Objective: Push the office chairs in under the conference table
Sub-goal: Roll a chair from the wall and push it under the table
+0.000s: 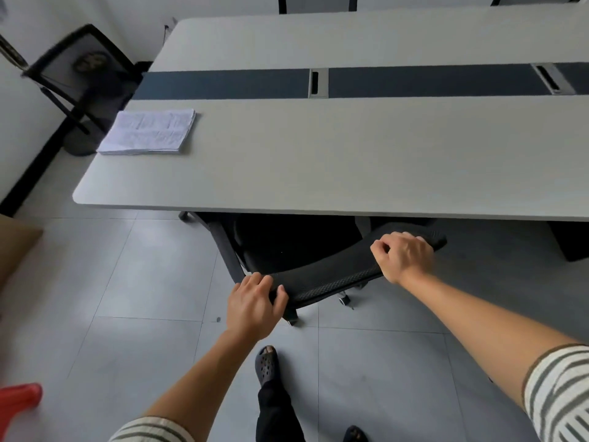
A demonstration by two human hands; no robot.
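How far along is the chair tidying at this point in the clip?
Done: the chairs at the far edge look pushed in, though only their tops show. In hand: the left hand and right hand grip the backrest of the black office chair, whose seat is partly under the conference table, at an angle. Left: straightening it, then the mesh chair standing off the table's end.

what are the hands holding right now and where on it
Both hands hold the black office chair by the top edge of its mesh backrest: the left hand at the left end, the right hand near the right end.
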